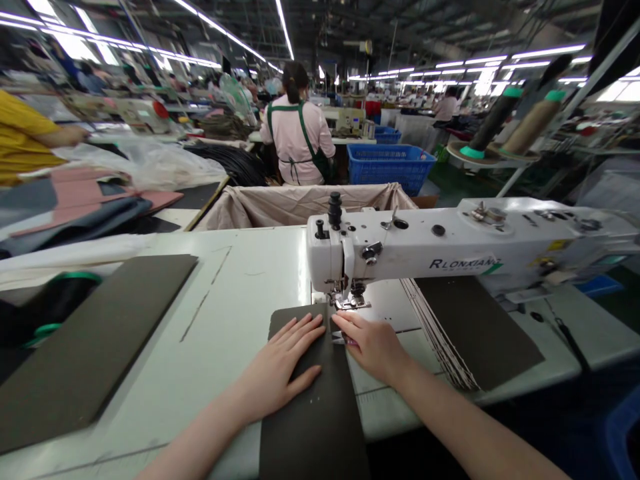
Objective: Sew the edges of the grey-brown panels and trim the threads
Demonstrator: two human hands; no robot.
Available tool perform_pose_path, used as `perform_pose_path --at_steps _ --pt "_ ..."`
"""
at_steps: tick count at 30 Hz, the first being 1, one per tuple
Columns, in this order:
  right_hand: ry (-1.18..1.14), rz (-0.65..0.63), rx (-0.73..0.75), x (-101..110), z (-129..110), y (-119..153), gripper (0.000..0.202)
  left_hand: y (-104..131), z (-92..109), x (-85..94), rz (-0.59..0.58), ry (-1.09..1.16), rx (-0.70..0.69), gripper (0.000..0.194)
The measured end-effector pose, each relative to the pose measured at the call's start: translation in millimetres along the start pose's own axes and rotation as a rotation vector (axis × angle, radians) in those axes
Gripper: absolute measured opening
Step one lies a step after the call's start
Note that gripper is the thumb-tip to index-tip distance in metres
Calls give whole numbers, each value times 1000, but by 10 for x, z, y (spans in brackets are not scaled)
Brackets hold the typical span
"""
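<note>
A long dark olive panel (315, 427) runs from the front edge of the table up to the presser foot of a white sewing machine (400, 243). My left hand (293, 360) lies flat on the panel, fingers spread and thumb apart. On the panel's right edge, just below the presser foot (350, 304), my right hand (367, 343) has its fingers bent round small metal thread snips (340, 338); the blades stick out to the left beneath the index finger, and its fingertips press on the panel. The needle tip is too small to tell.
More olive panels lie in a stack (100, 340) at left and in a pile (475, 327) right, under the machine arm. Behind the table is a cloth-lined bin (280, 203). Beyond are a person in a green apron (300, 133), a blue crate (390, 167) and thread cones (493, 123).
</note>
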State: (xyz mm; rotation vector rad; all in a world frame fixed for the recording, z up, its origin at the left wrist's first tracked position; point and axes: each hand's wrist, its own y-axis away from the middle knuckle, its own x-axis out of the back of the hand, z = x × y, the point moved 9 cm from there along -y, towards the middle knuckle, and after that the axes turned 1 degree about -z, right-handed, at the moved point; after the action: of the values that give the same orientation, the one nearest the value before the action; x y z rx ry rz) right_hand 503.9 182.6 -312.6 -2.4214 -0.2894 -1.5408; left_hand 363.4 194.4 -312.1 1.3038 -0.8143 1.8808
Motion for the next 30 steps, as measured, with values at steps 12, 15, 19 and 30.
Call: perform_pose_path --at_steps 12,15,19,30 --pt "13 -13 -2 -29 12 -22 56 -4 -41 -25 -30 3 16 60" --pt "12 -9 -2 -33 8 -24 57 -7 -40 -18 -24 10 12 60" --pt "18 -13 -9 -35 6 -29 58 -2 -51 -17 -8 20 13 60" --pt "-7 -1 -4 -34 24 -15 58 -70 -115 -21 12 30 14 53"
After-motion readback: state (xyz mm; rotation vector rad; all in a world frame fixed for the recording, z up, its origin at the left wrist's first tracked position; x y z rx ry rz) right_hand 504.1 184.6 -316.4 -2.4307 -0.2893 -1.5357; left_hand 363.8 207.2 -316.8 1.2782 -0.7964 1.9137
